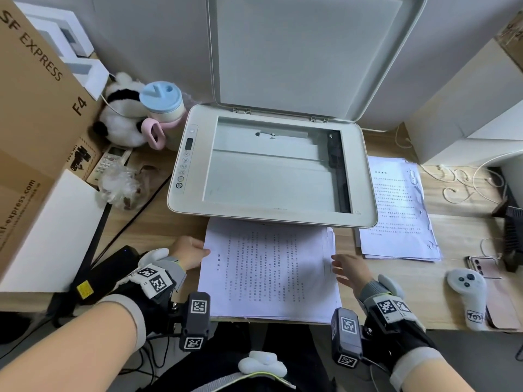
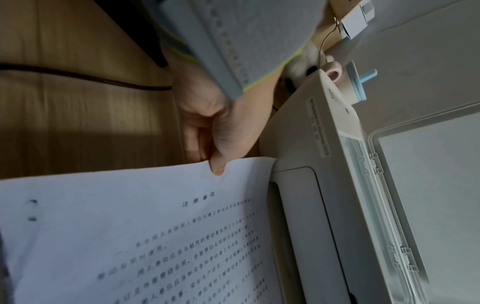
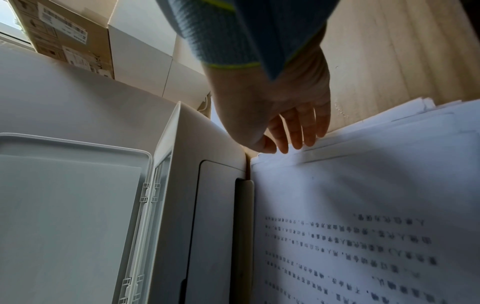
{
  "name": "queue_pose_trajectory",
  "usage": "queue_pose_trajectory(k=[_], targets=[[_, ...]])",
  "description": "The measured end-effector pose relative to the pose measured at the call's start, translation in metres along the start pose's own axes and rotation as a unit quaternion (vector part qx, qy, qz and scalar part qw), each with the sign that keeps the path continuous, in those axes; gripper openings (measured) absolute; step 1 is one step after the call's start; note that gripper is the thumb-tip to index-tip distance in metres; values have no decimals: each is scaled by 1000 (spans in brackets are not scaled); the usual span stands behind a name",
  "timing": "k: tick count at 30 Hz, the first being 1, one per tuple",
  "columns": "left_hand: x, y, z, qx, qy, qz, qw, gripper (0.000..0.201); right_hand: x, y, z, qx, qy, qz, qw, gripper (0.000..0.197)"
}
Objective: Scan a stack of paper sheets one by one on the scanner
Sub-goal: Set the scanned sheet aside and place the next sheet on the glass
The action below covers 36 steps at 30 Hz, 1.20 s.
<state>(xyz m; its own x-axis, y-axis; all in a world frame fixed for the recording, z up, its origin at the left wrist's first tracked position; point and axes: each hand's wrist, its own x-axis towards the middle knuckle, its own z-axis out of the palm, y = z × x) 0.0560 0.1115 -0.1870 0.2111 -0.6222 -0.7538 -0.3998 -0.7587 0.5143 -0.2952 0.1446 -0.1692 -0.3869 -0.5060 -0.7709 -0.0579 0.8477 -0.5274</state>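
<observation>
Two hands in frame, both at the near stack of paper sheets (image 1: 268,270), which lies on the wooden desk (image 1: 158,236) right in front of the scanner (image 1: 271,165), printed side up.

Left hand (image 1: 190,252): thumb on top of the stack's left edge, fingers curled beneath, pinching the top sheet(s); can't tell how many. Right hand (image 1: 351,268): fingers straight and slightly spread, tips touching the stack's right edge, gripping nothing.

Two paper piles in all: the near stack, plus a second pile (image 1: 396,207) right of the scanner, printed side up, edges ragged.

One scanner, lid (image 1: 308,52) raised upright, no sheet on the glass (image 1: 268,168). Control panel on its left rim.

Left of the scanner: one crumpled clear plastic bag (image 1: 119,185), one remote (image 1: 111,161), one panda plush (image 1: 121,114), one cup (image 1: 162,106) with a blue lid and pink handle; contents not visible. One SF Express carton (image 1: 36,108) far left, white foam blocks behind it.

Right side: one white handheld controller (image 1: 468,295), one phone (image 1: 484,267), loose white cables (image 1: 464,182), white boxes at the back right.

Grey wall behind the desk.
</observation>
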Motion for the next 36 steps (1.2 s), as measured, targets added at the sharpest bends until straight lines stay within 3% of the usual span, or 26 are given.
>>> queue_pose_trajectory(k=[8,11,15,19,22,26,30,33,34,36], targets=[[-1,-6,-14,-36,15,-9,999,33,-5,6,6,3,-81,13,997,12],[-4,-5,-21,-53,-38,-29,997,12,-3,9,12,-23,-86,23,996,19],[-12,-5,-31,-59,-126,-17,990,19,-3,10,13,-23,-92,31,995,22],[-15,-1,-41,-78,-212,3,974,22,1,11,-3,-50,-40,1,998,16],[-20,15,-46,-117,-265,24,957,37,-9,-1,-23,-49,-39,-26,998,16],[-35,51,-55,-149,-349,84,922,78,-29,-37,-50,65,-93,-100,988,11],[-42,92,-65,-188,-307,139,923,84,-48,-83,-70,108,-127,-182,969,19],[-45,120,-71,-221,-247,157,930,42,-54,-114,-75,49,-178,-202,962,78],[-45,127,-72,-231,-225,162,932,28,-53,-122,-73,25,-176,-208,962,86],[-40,141,-75,-238,-188,173,937,21,-49,-138,-68,-1,-157,-215,964,68]])
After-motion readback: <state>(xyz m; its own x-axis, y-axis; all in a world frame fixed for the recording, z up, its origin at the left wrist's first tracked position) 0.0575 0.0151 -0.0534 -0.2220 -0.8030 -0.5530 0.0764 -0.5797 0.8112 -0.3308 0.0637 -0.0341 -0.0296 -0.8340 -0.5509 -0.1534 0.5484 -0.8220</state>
